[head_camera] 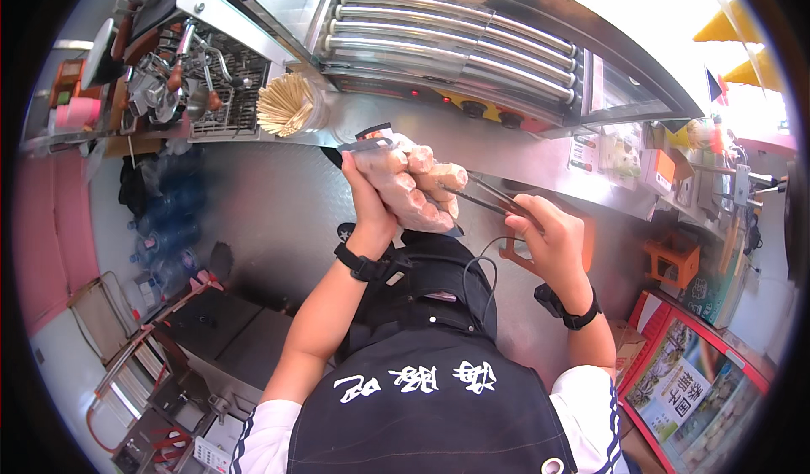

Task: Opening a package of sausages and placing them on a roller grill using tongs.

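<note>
My left hand (373, 205) holds up an opened plastic pack of pinkish sausages (408, 189) from below and the side. Several sausage ends point towards the right, at the pack's mouth. In my right hand (550, 233) is a pair of metal tongs (493, 199). Its tips reach one sausage (448, 175) that sticks out farther than the others; whether they grip it firmly I cannot tell. Beyond both hands stands a roller grill (443, 44) with bare steel rollers and two lit red lamps on its front.
A clear tub of wooden skewers (294, 107) stands on the steel counter (443, 120), left of the grill. Metal utensils (171, 75) crowd a rack farther left. Blue water bottles (168, 214) line the left floor. An orange stool (672, 259) and a red-framed freezer (690, 385) are at right.
</note>
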A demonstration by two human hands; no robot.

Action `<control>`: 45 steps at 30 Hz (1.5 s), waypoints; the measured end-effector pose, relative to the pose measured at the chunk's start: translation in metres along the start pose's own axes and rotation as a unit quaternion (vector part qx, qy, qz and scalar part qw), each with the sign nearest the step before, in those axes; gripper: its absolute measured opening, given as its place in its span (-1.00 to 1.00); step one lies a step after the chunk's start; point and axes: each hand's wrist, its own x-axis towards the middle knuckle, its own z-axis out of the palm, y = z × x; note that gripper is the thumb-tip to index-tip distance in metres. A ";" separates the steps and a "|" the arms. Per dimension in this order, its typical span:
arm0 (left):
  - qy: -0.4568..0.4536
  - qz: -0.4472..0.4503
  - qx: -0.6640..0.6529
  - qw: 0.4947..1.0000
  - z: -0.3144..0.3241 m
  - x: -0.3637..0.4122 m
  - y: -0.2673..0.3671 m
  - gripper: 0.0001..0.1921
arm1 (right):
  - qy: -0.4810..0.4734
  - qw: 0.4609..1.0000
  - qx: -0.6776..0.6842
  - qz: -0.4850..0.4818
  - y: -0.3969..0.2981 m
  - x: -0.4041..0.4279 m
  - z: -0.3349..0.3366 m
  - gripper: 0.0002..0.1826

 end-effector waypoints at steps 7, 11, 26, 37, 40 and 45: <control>-0.032 -0.023 -0.008 0.999 0.008 0.007 -0.009 -0.34 | 0.002 0.998 -0.062 0.005 -0.005 -0.006 -0.019 -0.75; -0.029 -0.029 -0.001 0.999 0.010 0.011 -0.013 -0.33 | 0.011 0.999 -0.032 0.033 -0.007 -0.008 -0.025 -0.78; 0.018 -0.030 -0.026 0.999 0.005 0.030 -0.011 -0.28 | 0.111 0.971 0.108 0.183 0.019 0.004 -0.045 -0.81; 0.012 -0.059 -0.041 0.997 -0.047 0.017 -0.021 -0.43 | 0.000 0.823 0.421 0.382 0.092 0.168 -0.007 -0.61; 0.048 -0.079 -0.059 0.994 -0.053 0.008 -0.016 -0.44 | -0.042 0.834 0.421 0.353 0.111 0.231 0.003 -0.64; 0.073 -0.056 -0.092 0.991 -0.068 -0.005 -0.003 -0.51 | -0.062 0.781 0.487 0.386 0.137 0.285 0.016 -0.60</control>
